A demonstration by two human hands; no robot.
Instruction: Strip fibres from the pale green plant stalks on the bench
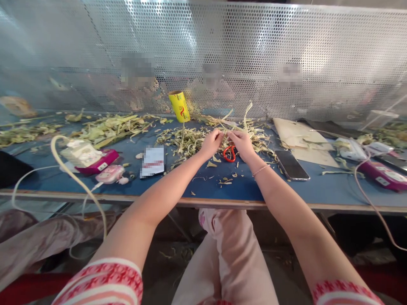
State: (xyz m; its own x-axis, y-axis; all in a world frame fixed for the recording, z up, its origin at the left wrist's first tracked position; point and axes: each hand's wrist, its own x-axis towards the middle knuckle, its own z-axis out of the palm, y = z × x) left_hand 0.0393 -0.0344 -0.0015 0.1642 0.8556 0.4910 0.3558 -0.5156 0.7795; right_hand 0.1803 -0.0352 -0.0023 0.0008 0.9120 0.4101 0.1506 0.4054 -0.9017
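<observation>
My left hand (211,143) and my right hand (241,143) meet above a heap of pale green dried plant strips (190,142), fingertips almost touching. A long curled plant strip (247,113) rises from behind my right hand, which pinches it, as far as I can see. The left fingers are pressed together; whatever lies between them is too small to make out. Just below my hands lie scissors with orange-red handles (229,154), their blades hidden. Left of the heap, a yellow cardboard tube (179,106) sits tilted on an upright stick.
A phone (292,165) lies right of the heap, near pale cardboard (303,137). Leftward are a smaller screen (152,162), a pink gadget (110,174) with a cable and a magenta box (98,163). A perforated metal panel (241,51) stands behind the blue table (203,190).
</observation>
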